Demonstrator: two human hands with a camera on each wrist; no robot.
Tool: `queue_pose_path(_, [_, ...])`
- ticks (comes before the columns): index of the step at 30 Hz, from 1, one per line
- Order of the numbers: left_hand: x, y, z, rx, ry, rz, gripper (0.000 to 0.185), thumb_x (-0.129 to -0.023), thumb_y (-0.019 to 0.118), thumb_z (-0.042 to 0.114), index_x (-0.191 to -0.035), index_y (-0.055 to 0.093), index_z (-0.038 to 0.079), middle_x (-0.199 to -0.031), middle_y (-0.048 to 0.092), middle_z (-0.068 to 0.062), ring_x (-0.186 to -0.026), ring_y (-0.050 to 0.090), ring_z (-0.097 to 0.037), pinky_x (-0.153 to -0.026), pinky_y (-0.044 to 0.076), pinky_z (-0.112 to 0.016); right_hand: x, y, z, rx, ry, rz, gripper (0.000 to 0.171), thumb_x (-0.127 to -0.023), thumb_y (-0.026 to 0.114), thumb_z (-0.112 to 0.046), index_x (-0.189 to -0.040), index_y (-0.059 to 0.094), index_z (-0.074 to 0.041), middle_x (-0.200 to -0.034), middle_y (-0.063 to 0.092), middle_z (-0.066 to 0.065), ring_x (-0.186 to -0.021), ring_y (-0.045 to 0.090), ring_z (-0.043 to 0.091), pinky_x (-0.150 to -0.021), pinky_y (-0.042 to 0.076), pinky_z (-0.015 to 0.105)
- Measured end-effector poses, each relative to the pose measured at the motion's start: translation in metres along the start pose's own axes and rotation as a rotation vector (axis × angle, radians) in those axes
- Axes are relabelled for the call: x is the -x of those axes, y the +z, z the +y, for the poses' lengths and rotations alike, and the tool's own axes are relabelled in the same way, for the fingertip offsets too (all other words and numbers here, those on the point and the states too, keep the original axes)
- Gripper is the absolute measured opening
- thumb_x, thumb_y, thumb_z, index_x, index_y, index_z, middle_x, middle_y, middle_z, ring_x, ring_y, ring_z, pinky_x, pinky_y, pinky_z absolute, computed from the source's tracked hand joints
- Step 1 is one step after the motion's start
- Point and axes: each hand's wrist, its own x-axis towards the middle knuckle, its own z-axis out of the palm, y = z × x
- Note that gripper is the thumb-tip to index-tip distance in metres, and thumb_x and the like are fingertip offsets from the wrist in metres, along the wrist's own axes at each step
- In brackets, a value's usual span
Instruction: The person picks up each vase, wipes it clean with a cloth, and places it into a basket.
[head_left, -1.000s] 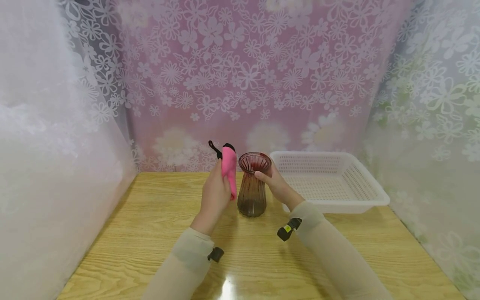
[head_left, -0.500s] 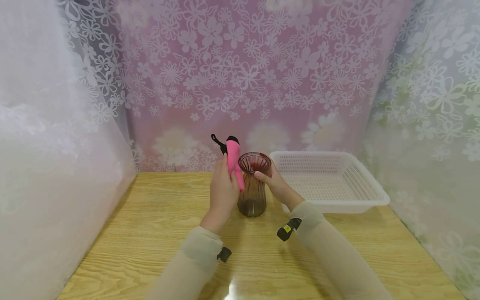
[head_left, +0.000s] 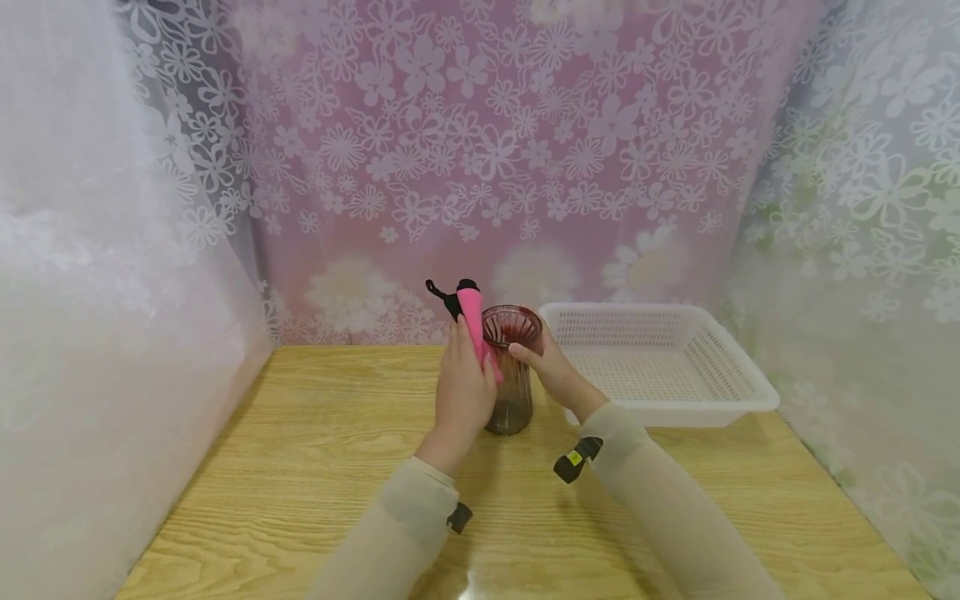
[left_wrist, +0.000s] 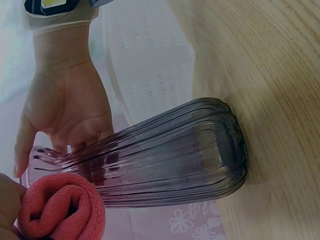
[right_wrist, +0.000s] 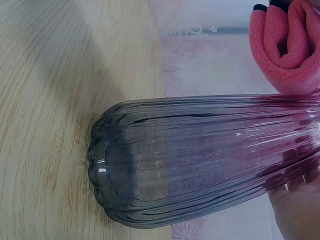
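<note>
A ribbed glass vase (head_left: pixel 514 400), purple-red at the neck and smoky grey toward its base, stands upright on the wooden table. My right hand (head_left: pixel 557 372) grips it round the neck, thumb at the near side just below the rim. In my left hand (head_left: pixel 461 390) I hold a rolled pink towel (head_left: pixel 472 315) with black edging and a black hanging loop. The towel is right at the vase's left side, overlapping it in the head view. The left wrist view shows the end of the towel roll (left_wrist: pixel 82 212) in front of the vase's neck.
A white perforated plastic basket (head_left: pixel 660 408) stands on the table (head_left: pixel 315 450) to the right, close behind my right hand. Floral curtains (head_left: pixel 495 150) hang behind the table and along both sides.
My left hand has moved right with the towel, up to the vase. The towel rose slightly, then came down again. My right hand keeps its grip on the vase.
</note>
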Motion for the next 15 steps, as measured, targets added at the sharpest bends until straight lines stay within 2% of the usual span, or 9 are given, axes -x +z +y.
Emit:
queue_pose_path(9, [0.0039, 0.0062, 0.0006, -0.071, -0.045, -0.059, 0.070, -0.103, 0.055, 0.019, -0.157, 0.017, -0.004, -0.161, 0.023, -0.025, -0.139, 0.040, -0.037, -0.107, 0.043, -0.049, -0.0008, -0.0016, 0.0028, 0.020, -0.007, 0.009, 0.086, -0.096, 0.065, -0.037, -0.160, 0.011, -0.016, -0.154, 0.036, 0.017, -0.145, 0.030, 0.029, -0.118, 0.020, 0.052])
queue_pose_path(15, [0.0057, 0.0071, 0.0000, -0.110, -0.076, -0.104, 0.070, -0.102, 0.055, 0.017, -0.157, 0.018, -0.006, -0.160, 0.024, -0.026, -0.138, 0.041, -0.038, -0.107, 0.042, -0.048, 0.0004, 0.0001, 0.0015, 0.007, -0.015, 0.008, 0.087, -0.096, 0.066, -0.035, -0.160, 0.010, -0.014, -0.155, 0.035, 0.019, -0.146, 0.028, 0.029, -0.119, 0.019, 0.050])
